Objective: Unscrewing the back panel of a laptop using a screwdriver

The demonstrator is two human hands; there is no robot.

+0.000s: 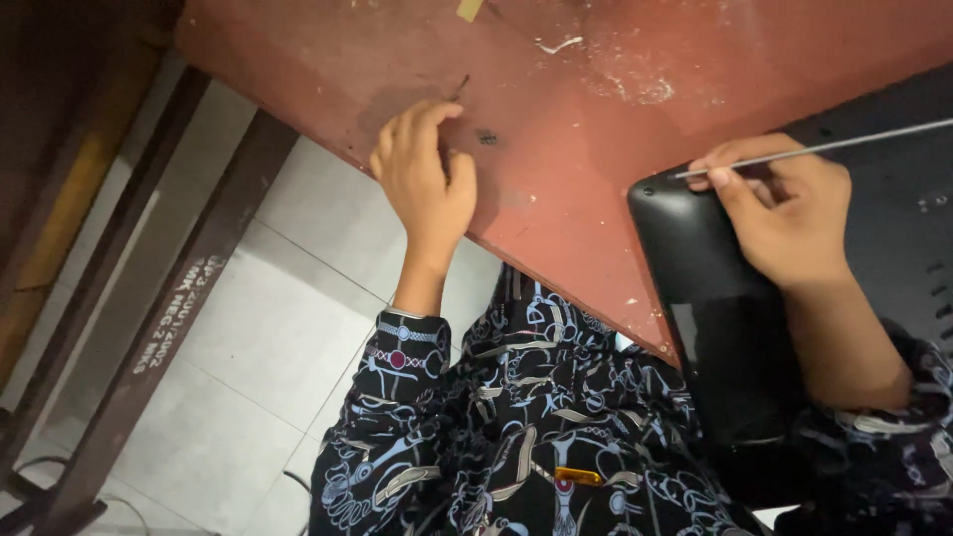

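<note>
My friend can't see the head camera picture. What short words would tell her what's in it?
Seen from above, a person's right hand holds a thin metal rod over a black device on a worn red table. The left hand rests on the table beside small dark bits.

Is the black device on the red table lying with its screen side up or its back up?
Back up, it seems. The black device shows a plain glossy shell with vent slots, no screen or keys. The right hand holds a thin metal rod over it.

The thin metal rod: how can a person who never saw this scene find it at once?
Start at the reddish-brown table, then go to the black device on its right side. Above it, the right hand pinches the thin metal rod, the only long, straight, silvery thing there.
</note>
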